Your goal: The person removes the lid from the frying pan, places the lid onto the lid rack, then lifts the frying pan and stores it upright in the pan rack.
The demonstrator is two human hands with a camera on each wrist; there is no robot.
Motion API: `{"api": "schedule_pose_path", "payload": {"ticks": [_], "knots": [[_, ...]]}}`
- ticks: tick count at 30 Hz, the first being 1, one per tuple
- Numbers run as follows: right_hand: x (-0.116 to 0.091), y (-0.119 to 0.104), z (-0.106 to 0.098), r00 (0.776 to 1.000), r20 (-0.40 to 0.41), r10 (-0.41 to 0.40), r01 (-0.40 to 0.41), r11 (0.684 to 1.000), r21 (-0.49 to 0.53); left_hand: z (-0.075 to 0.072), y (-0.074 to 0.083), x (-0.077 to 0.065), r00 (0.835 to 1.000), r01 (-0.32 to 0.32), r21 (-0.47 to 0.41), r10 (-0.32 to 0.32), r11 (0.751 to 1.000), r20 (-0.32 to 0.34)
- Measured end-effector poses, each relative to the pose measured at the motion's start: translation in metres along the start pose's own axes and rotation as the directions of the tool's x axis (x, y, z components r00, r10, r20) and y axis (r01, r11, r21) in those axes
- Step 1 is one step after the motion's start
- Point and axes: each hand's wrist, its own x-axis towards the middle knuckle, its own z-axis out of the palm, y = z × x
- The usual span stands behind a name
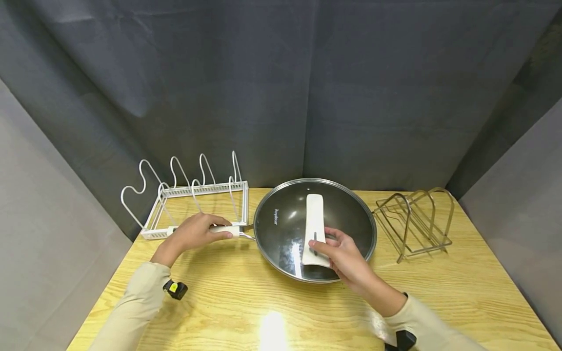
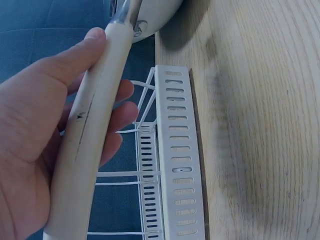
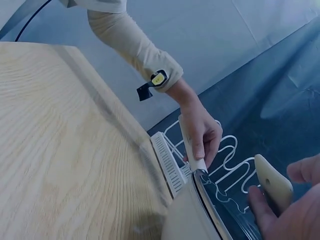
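A wok with a long cream handle (image 2: 95, 110) is covered by a glass lid (image 1: 281, 243) with a metal rim. My left hand (image 1: 197, 231) grips the wok's handle, thumb along its top and fingers curled beneath. The lid carries a long cream lid handle (image 1: 314, 219). My right hand (image 1: 347, 256) holds that handle near its front end, thumb on top and fingers at its right side. The wok's pale outer wall (image 3: 187, 217) shows in the right wrist view.
A white wire rack (image 1: 153, 235) with several looped dividers stands at the left, just behind the wok's handle. To the right of the wok is a bronze-coloured metal rack (image 1: 423, 252). A dark curtain (image 1: 307, 97) hangs along the wooden table's back edge.
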Motion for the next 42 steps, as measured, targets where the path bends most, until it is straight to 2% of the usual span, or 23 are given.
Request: {"api": "schedule_pose_path", "payload": {"ticks": [6,11,16,32,42], "knots": [[0.001,0.004,0.005,1.000,0.012,0.019,-0.019,0.998,0.060,-0.001,0.000,0.001,1.000,0.020,-0.015,-0.020,1.000,0.001],[0.006,0.009,0.011,0.997,0.074,0.019,-0.029,0.990,0.139,0.000,-0.001,0.000,1.000,0.023,-0.001,-0.023,1.000,-0.010],[0.011,0.014,0.016,0.994,0.113,0.000,-0.019,0.985,0.171,0.001,0.001,-0.001,0.999,0.034,0.004,-0.033,0.999,-0.012],[0.016,0.020,0.023,1.000,0.010,-0.026,0.024,0.993,0.113,0.000,0.003,-0.003,0.999,0.048,-0.002,-0.048,0.999,-0.004],[0.015,0.019,0.025,0.998,-0.009,-0.058,0.059,0.992,0.111,0.000,0.002,-0.002,0.999,0.032,0.014,-0.032,0.999,-0.015]]}}
